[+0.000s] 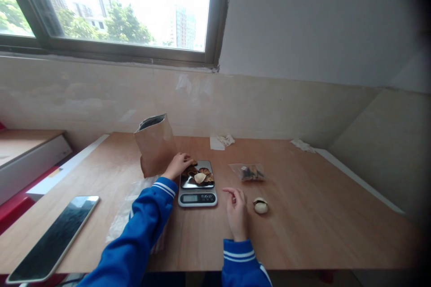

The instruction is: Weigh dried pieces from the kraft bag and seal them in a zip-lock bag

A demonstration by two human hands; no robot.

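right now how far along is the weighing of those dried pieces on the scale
Done: one small clear packet lies filled to the right, and the brown paper bag stands open. In hand: the left hand touches dried pieces on the scale; the right hand rests near a pale round piece. Left: this batch is unbagged.

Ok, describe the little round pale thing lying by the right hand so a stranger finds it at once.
Start at the wooden table, then find the digital scale. Right of it rests the right hand; just beyond lies the pale round piece, alone on bare wood, unbagged.
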